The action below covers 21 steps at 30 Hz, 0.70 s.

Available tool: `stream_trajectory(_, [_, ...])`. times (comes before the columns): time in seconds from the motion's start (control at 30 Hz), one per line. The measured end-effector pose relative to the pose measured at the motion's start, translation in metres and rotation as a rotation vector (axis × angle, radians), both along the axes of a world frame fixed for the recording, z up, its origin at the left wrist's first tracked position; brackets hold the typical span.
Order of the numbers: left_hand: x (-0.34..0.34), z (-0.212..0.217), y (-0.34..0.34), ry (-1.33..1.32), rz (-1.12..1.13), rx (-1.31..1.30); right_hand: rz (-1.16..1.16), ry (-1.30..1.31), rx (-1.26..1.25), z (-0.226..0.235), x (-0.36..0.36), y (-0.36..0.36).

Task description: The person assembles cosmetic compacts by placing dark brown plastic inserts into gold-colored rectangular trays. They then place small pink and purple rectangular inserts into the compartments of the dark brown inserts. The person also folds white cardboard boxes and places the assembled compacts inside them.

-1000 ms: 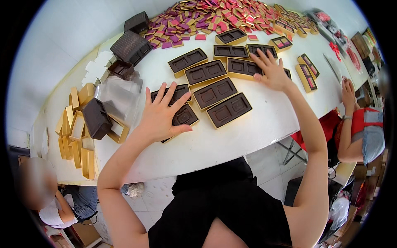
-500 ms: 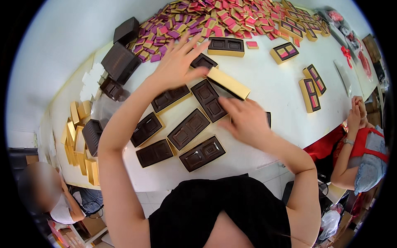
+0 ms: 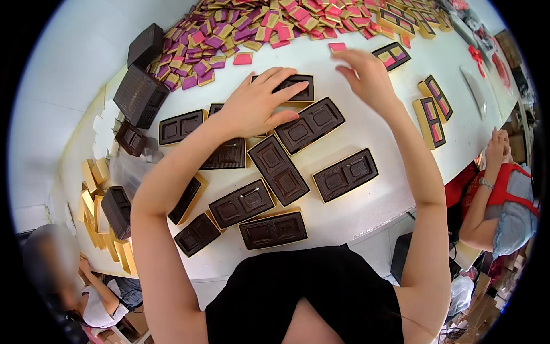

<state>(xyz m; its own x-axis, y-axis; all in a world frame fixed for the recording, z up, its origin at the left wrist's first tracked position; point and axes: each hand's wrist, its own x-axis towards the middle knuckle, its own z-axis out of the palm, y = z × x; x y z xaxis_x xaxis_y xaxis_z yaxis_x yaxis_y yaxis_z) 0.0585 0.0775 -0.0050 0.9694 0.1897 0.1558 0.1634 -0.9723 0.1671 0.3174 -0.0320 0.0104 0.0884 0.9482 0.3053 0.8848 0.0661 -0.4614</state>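
Observation:
My left hand [image 3: 255, 103] is open, palm down, with its fingers spread over a gold-edged box with a dark brown two-well tray [image 3: 301, 89]. Another such box [image 3: 310, 126] lies just under its thumb. My right hand [image 3: 369, 77] is raised to the far right of the boxes, fingers curved and apart, with nothing visible in it. Its fingertips are nearest a pink wrapped piece [image 3: 337, 47] on the table. Between my arms lie several more two-well boxes at various angles, among them a middle one [image 3: 279, 170] and a right one [image 3: 345, 175].
A heap of pink, purple and gold wrapped pieces [image 3: 246, 28] covers the far table. Filled boxes [image 3: 429, 121] stand at the right. Stacked dark trays [image 3: 140, 94] and gold sleeves [image 3: 106, 221] are at the left. Two other people sit at the table's sides.
The boxes have shifted toward me and spread out. One that was tipped on its side now lies tray-up. My right hand has moved away from the boxes to the far right; the left came slightly nearer.

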Motion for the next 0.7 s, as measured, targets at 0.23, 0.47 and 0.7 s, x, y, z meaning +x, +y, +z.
stream_trajectory(0.23, [-0.009, -0.011, -0.004, -0.173, 0.139, -0.044, -0.078, -0.456, 0.017, -0.044, 0.017, 0.044])
stream_trajectory(0.47, [-0.007, -0.011, -0.004, -0.229, 0.339, -0.326, 0.012, 0.704, 0.052, -0.011, -0.024, 0.026])
stream_trajectory(0.7, [-0.008, -0.019, -0.004, -0.339, 0.38, -0.17, 0.071, 0.92, -0.133, -0.007, -0.042, 0.039])
